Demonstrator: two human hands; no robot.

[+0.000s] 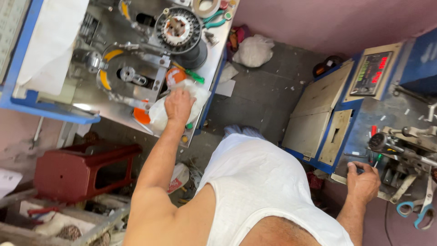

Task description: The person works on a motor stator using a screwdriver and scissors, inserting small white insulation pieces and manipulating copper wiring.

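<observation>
Left hand (179, 105), fingers curled onto a crumpled white plastic bag (160, 114) just below the grey metal winding machine (132, 73), should pinch loose film firmly, while right hand (363, 182) grips the blue machine's edge (353, 169).

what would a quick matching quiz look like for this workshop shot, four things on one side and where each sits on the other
Things:
1 left hand
2 right hand
3 red stool
4 scissors

Places:
a on the floor under the left bench
b on a white plastic bag
c at the right machine's near edge
d lower right corner, blue handles

Pairs: 1-b, 2-c, 3-a, 4-d
</observation>
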